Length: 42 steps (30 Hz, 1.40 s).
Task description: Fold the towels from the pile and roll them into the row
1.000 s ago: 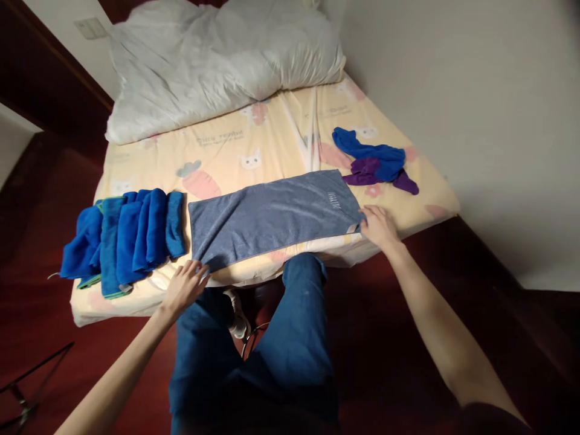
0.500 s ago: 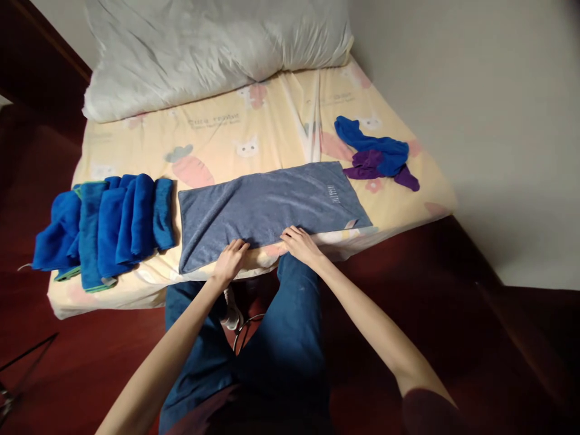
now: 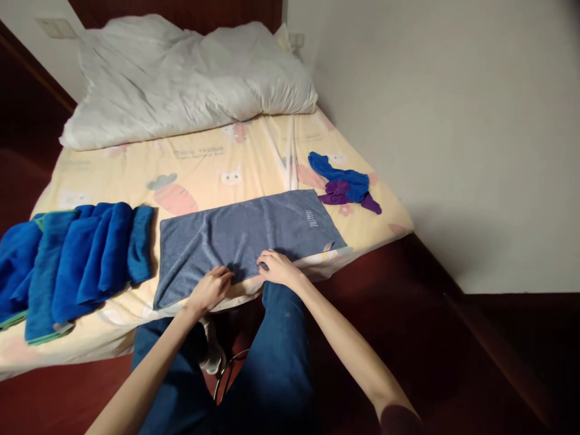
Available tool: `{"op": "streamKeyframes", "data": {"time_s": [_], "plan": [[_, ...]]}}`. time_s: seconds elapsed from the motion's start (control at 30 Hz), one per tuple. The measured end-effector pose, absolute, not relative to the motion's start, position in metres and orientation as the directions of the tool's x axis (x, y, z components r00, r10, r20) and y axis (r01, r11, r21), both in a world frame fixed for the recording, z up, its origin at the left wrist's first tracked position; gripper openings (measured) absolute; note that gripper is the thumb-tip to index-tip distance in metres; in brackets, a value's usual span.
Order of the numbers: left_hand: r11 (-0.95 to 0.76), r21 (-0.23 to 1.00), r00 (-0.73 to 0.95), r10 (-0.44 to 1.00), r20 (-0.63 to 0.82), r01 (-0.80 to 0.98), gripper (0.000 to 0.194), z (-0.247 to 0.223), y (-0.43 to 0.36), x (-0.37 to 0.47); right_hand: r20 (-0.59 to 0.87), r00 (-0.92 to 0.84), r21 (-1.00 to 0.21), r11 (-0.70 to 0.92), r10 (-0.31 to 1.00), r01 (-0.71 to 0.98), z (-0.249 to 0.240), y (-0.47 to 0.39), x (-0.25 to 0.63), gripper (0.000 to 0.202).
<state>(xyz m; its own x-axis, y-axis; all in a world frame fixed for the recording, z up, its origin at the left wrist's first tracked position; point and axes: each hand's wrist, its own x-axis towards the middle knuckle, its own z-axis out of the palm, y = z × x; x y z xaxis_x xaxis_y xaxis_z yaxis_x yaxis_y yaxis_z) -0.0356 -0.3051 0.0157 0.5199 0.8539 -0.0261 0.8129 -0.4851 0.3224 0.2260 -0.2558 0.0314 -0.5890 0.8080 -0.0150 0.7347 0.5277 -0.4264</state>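
A grey-blue towel [image 3: 244, 232] lies spread out, slightly wrinkled, along the front edge of the bed. At the towel's near edge, left of its middle, my left hand [image 3: 214, 287] is closed on the cloth. My right hand [image 3: 277, 267] pinches the same near edge a little further right. Left of the towel sit several rolled or folded blue towels [image 3: 97, 254] in a row. Beyond the towel's right end lie a crumpled blue cloth [image 3: 342, 176] and a purple cloth [image 3: 336, 192], partly overlapping.
A large white pillow [image 3: 194, 81] lies across the back of the bed. The patterned yellow sheet [image 3: 254, 151] covers the mattress. A pale wall [image 3: 435, 139] stands on the right. Below the bed edge are my legs and a dark red floor [image 3: 389, 326].
The view has shifted, showing more of the pillow and headboard. Both hands have drawn the towel's near edge slightly, and new wrinkles show on its left half.
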Motion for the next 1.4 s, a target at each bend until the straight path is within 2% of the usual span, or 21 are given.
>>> {"op": "streamKeyframes", "data": {"time_s": [0.1, 0.17, 0.33, 0.43, 0.63, 0.73, 0.8, 0.93, 1.1, 1.27, 1.4], "plan": [[-0.417, 0.271, 0.393, 0.909, 0.142, 0.868, 0.044, 0.014, -0.284, -0.04, 0.174, -0.55, -0.447, 0.563, 0.817, 0.695, 0.028, -0.24, 0.206, 0.039], [-0.355, 0.228, 0.31, 0.927, 0.211, 0.906, 0.05, 0.004, -0.277, -0.046, 0.2, -0.528, -0.421, 0.559, 0.826, 0.714, 0.016, -0.23, 0.198, 0.047], [-0.271, 0.213, 0.23, 0.953, 0.2, 0.939, 0.058, -0.029, -0.282, -0.062, 0.133, -0.516, -0.362, 0.526, 0.846, 0.77, -0.018, -0.211, 0.208, 0.054], [-0.264, 0.216, 0.222, 0.954, 0.199, 0.94, 0.059, -0.035, -0.285, -0.066, 0.123, -0.452, -0.324, 0.466, 0.884, 0.823, -0.027, -0.196, 0.233, 0.057], [-0.272, 0.213, 0.228, 0.951, 0.21, 0.939, 0.059, -0.031, -0.283, -0.064, 0.084, -0.141, -0.249, 0.158, 0.986, 0.955, -0.031, -0.154, 0.308, 0.058], [-0.271, 0.218, 0.223, 0.95, 0.22, 0.938, 0.059, -0.031, -0.283, -0.063, 0.071, 0.053, -0.225, -0.036, 0.996, 0.974, -0.037, -0.138, 0.335, 0.059], [-0.267, 0.222, 0.215, 0.949, 0.231, 0.938, 0.059, -0.032, -0.283, -0.063, 0.09, 0.128, -0.226, -0.105, 0.988, 0.968, -0.043, -0.133, 0.342, 0.059], [-0.272, 0.228, 0.214, 0.945, 0.247, 0.935, 0.061, -0.035, -0.283, -0.063, 0.131, 0.13, -0.23, -0.098, 0.983, 0.968, -0.05, -0.129, 0.342, 0.06], [-0.269, 0.227, 0.215, 0.948, 0.236, 0.936, 0.063, -0.034, -0.282, -0.062, 0.044, 0.129, -0.205, -0.118, 0.991, 0.972, -0.042, -0.106, 0.355, 0.063], [-0.251, 0.234, 0.204, 0.957, 0.209, 0.939, 0.064, -0.033, -0.282, -0.06, -0.005, 0.214, -0.261, -0.208, 0.977, 0.943, -0.038, -0.058, 0.405, 0.063], [-0.227, 0.265, 0.185, 0.967, 0.176, 0.937, 0.066, -0.034, -0.28, -0.059, -0.097, 0.232, -0.244, -0.249, 0.968, 0.937, -0.035, -0.018, 0.445, 0.063]]}}
